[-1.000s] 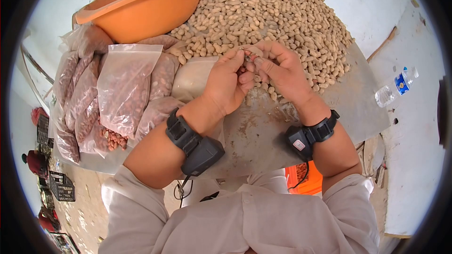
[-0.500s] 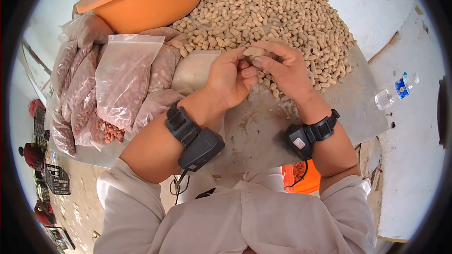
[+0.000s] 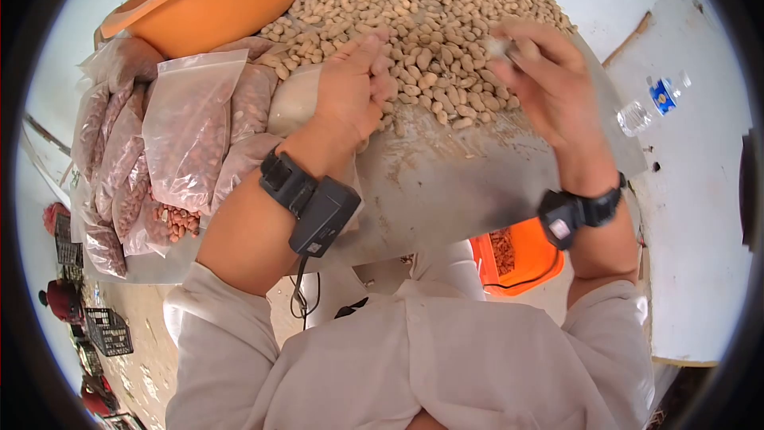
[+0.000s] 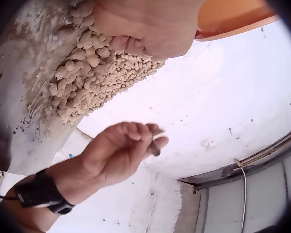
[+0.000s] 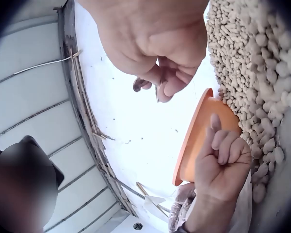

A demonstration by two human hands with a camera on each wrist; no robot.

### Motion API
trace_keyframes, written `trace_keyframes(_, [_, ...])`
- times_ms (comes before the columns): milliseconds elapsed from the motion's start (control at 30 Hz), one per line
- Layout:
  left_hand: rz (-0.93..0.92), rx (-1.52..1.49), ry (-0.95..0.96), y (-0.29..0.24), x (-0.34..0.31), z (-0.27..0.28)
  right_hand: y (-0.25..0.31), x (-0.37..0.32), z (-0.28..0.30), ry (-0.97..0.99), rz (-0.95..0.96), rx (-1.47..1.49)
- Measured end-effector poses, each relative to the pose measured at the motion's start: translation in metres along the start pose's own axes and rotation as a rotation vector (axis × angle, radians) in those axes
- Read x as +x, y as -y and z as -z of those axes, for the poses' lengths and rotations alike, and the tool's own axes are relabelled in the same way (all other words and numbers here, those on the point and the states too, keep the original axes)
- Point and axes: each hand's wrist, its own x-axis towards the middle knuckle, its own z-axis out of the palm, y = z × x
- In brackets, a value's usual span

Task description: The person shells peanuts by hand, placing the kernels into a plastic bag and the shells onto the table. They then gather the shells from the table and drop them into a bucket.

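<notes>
My left hand (image 3: 350,84) is held over the near edge of the heap of unshelled peanuts (image 3: 454,56), fingers curled in toward the palm. In the right wrist view a reddish bit of peanut kernel (image 5: 216,152) shows within those fingers; the rest is hidden. To the right, my right hand (image 3: 549,80) is raised above the heap's right part, apart from the left. Its thumb and fingers pinch a small peanut shell (image 3: 499,47), blurred in the head view. Brown shell pieces (image 4: 155,148) stick out past the fingertips in the left wrist view.
Clear bags of red peanut kernels (image 3: 195,135) lie on the metal table (image 3: 430,199) at left, below a large orange basin (image 3: 215,8). A plastic bottle (image 3: 649,105) is at right. Beneath the table's near edge sits an orange container (image 3: 529,259) holding reddish bits.
My hands were together over the peanuts and have come apart. The right hand has moved right and up with the shell; the left has shifted slightly left and up. The head view has shifted a little.
</notes>
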Motion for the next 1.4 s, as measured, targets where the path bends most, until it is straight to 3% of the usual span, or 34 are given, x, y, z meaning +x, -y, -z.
trace_keyframes(167, [-0.023, -0.001, -0.003, -0.001, 0.003, 0.004, 0.047, -0.091, 0.063, 0.183, -0.260, -0.258])
trace_keyframes(233, [-0.012, -0.005, -0.010, 0.000, 0.002, 0.004, 0.046, -0.133, 0.093, 0.051, -0.373, -0.356])
trace_keyframes(300, [-0.007, -0.007, -0.010, 0.001, 0.002, 0.004, 0.040, -0.174, 0.117, -0.136, -0.609, -0.430])
trace_keyframes(467, [0.006, -0.024, -0.023, 0.000, 0.003, 0.005, -0.030, -0.263, 0.219, -0.440, -0.920, -0.614])
trace_keyframes(567, [-0.007, 0.001, -0.021, -0.001, 0.002, 0.005, -0.075, -0.295, 0.261, -0.366, -1.084, -1.210])
trace_keyframes(667, [-0.011, -0.007, -0.038, 0.000, 0.003, 0.005, -0.099, -0.339, 0.295, -0.052, -0.681, -1.572])
trace_keyframes(767, [-0.010, -0.027, -0.040, 0.001, 0.004, 0.004, -0.087, -0.330, 0.314, -0.018, -0.683, -1.561])
trace_keyframes(800, [-0.001, -0.041, -0.044, 0.002, 0.004, 0.004, -0.064, -0.301, 0.293, -0.304, -1.123, -1.049])
trace_keyframes(867, [0.010, -0.071, -0.054, 0.002, 0.004, 0.002, -0.006, -0.230, 0.210, -0.112, -1.149, -1.071])
trace_keyframes(1000, [0.042, -0.142, -0.054, 0.003, 0.006, 0.005, 0.052, -0.138, 0.108, 0.112, -0.697, -0.771])
trace_keyframes(1067, [0.057, -0.153, -0.057, 0.002, 0.006, 0.006, 0.066, -0.091, 0.061, 0.194, -0.578, -0.830])
trace_keyframes(1133, [0.058, -0.132, -0.068, 0.000, 0.004, 0.005, 0.050, -0.050, 0.027, 0.320, -0.231, -0.945])
trace_keyframes(1200, [0.047, -0.109, -0.052, -0.003, 0.004, 0.005, 0.024, -0.008, 0.006, 0.508, -0.036, -1.118])
trace_keyframes(1267, [0.035, -0.083, -0.018, -0.001, 0.003, 0.008, -0.021, 0.024, -0.004, 0.507, 0.196, -1.250])
trace_keyframes(1400, [0.038, -0.094, -0.033, -0.001, 0.004, 0.006, -0.067, 0.054, -0.015, 0.575, 0.106, -1.499])
